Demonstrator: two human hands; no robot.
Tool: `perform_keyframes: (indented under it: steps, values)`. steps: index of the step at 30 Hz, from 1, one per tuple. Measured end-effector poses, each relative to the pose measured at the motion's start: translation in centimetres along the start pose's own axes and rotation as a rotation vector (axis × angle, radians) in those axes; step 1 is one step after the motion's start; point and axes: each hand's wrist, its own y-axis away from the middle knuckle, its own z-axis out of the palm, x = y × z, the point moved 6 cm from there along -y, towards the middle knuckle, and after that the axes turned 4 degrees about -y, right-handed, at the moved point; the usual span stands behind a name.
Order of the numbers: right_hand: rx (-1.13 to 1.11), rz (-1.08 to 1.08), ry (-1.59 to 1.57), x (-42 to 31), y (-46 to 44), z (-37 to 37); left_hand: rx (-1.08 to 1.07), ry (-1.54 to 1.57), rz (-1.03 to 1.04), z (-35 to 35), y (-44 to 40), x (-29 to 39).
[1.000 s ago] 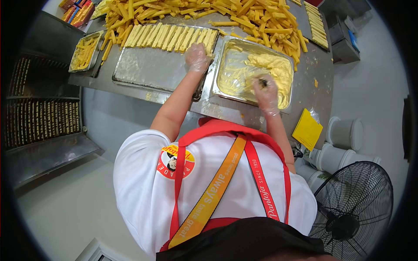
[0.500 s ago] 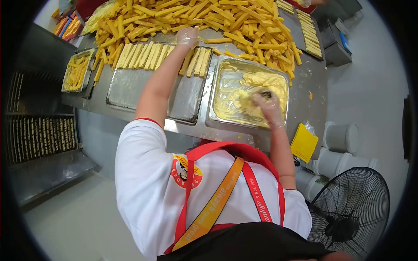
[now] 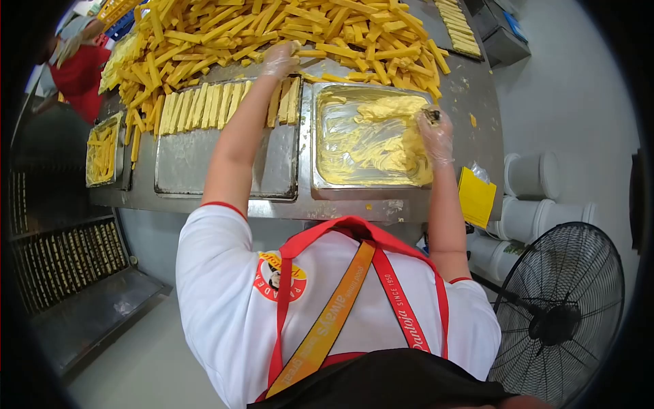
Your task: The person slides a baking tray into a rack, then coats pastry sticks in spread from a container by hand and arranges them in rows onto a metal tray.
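Note:
My left hand (image 3: 281,60), in a clear glove, is at the near edge of the pile of yellow sticks (image 3: 327,24), its fingers closed round the end of a stick. Below it, a dark-rimmed baking tray (image 3: 211,167) holds a row of cream-coated sticks (image 3: 197,108) along its far side. My right hand (image 3: 436,135), also gloved, is closed on a small dark-ended tool (image 3: 432,116) at the right rim of a metal pan (image 3: 375,185). Pale yellow cream (image 3: 392,109) is smeared across that pan. Most of the tool is hidden by the fingers.
A small pan of sticks (image 3: 102,153) stands at the left, another filled tray (image 3: 458,27) at the back right. A person in a red apron (image 3: 80,78) is at the far left. A tray rack (image 3: 68,262), yellow card (image 3: 475,198), white buckets (image 3: 531,176) and fan (image 3: 555,324) surround the table.
My left hand has gone from the coated row to the stick pile and closed on a stick. My right hand has moved from over the cream to the pan's right rim. The view has shifted.

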Motion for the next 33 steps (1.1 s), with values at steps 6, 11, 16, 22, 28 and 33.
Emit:
perform_keyframes:
  steps: [6, 11, 16, 22, 28, 33]
  values:
    - [-0.379, -0.429, 0.125, -4.2, 6.3, 6.2, 0.234, 0.539, -0.024, -4.2, 4.5, 1.0]
    - [0.032, -0.169, 0.022, -1.6, 2.2, -0.4, 0.085, 0.705, -0.123, -7.4, 12.3, 9.0]
    - [-0.231, -0.477, 0.364, -1.7, 4.8, 2.8, -0.029, 0.499, -0.184, -1.8, 16.7, 12.6]
    - [0.101, -0.260, -0.071, -1.9, 4.6, -3.1, -0.151, 0.377, -0.112, 0.4, 18.1, 15.1]
    - [0.039, -0.311, -0.133, -1.0, 5.7, -0.5, -0.174, 0.169, 0.012, 1.2, 19.1, 16.9]
    - [-0.093, -0.375, -0.008, -4.9, 6.9, 2.5, -0.101, 0.201, 0.156, 2.5, 19.7, 17.0]
